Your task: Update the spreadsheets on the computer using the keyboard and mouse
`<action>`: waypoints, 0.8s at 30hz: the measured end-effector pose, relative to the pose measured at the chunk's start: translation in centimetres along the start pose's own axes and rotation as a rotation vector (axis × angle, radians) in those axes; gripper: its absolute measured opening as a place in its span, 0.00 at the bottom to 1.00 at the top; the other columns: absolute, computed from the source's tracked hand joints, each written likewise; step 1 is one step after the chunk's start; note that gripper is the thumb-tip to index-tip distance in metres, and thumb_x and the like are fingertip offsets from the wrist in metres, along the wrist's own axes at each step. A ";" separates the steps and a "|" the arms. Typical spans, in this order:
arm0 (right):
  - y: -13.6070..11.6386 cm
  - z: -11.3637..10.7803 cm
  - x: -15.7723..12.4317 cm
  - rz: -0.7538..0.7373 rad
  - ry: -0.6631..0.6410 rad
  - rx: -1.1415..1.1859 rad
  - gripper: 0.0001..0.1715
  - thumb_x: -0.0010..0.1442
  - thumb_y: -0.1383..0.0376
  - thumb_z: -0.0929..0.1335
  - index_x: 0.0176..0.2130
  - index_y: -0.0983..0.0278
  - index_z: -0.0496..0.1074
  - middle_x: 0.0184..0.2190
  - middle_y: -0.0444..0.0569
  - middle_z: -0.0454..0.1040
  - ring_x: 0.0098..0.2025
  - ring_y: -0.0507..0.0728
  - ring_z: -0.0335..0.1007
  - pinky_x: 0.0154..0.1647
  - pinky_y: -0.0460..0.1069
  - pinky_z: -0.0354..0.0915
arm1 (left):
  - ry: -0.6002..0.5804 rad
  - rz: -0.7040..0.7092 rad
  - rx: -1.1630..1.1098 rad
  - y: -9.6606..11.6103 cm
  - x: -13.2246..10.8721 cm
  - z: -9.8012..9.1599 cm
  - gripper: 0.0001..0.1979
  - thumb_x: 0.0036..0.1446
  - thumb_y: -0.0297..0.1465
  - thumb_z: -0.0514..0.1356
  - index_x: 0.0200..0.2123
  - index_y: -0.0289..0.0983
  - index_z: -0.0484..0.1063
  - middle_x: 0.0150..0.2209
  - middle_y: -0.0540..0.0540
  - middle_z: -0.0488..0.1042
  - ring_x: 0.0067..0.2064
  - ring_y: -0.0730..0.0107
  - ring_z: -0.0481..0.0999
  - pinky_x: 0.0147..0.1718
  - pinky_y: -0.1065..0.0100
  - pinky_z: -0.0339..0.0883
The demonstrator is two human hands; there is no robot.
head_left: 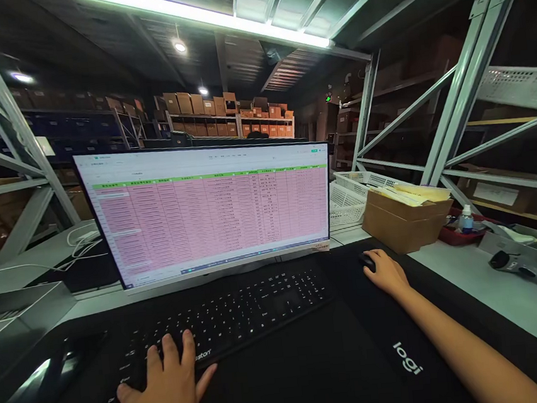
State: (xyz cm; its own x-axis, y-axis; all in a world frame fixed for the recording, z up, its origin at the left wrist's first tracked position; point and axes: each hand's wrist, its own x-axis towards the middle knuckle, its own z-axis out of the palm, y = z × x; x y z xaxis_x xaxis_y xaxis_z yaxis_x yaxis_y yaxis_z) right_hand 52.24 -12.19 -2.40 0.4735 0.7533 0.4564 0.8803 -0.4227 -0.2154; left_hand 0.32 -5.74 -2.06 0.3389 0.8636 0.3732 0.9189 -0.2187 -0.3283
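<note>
A black keyboard (241, 315) lies on a black desk mat (286, 383). Over the keyboard's left end rests my left hand (165, 389), fingers spread, holding nothing. On the right part of the mat, my right hand (385, 271) is wrapped round a dark mouse (367, 261), which shows only at its front. Behind the keyboard stands a wide monitor (217, 213) showing a spreadsheet with pink rows and a green header; its text is too small to read.
A cardboard box (406, 220) with yellow papers stands right of the monitor, beside white baskets (345, 203). A scanner (531, 271) and a spray bottle (466, 219) are farther right. A grey tray (23, 320) sits left. Metal shelf posts flank the desk.
</note>
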 end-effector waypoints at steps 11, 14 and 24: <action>-0.4 -0.3 0.0 0.024 -0.036 -0.023 0.27 0.59 0.60 0.64 0.57 0.61 0.70 0.57 0.53 0.70 0.54 0.61 0.71 0.54 0.55 0.64 | -0.002 0.010 0.012 -0.1 -0.1 0.4 0.30 0.67 0.38 0.42 0.65 0.26 0.60 0.64 0.20 0.62 0.63 0.31 0.63 0.45 0.29 0.67; -0.2 -0.1 0.0 0.022 -0.028 -0.025 0.26 0.59 0.60 0.64 0.56 0.60 0.69 0.57 0.52 0.70 0.53 0.60 0.72 0.52 0.55 0.65 | -0.004 0.013 0.021 -0.1 -0.1 0.3 0.30 0.67 0.38 0.42 0.65 0.27 0.59 0.64 0.20 0.62 0.63 0.31 0.63 0.45 0.29 0.66; 0.2 0.1 0.1 0.012 -0.006 -0.013 0.24 0.59 0.59 0.64 0.54 0.58 0.69 0.55 0.51 0.71 0.51 0.60 0.72 0.49 0.54 0.65 | -0.038 0.004 0.024 -0.1 0.1 0.8 0.31 0.66 0.38 0.43 0.66 0.26 0.57 0.65 0.19 0.60 0.64 0.31 0.62 0.45 0.29 0.66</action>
State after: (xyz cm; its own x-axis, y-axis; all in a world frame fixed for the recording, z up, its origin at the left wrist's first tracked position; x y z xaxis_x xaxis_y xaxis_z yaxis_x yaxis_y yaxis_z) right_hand 52.46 -12.17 -2.54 0.4842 0.7509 0.4491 0.8741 -0.4382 -0.2096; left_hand 0.07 -5.29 -2.74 0.3345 0.8796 0.3383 0.9123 -0.2122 -0.3504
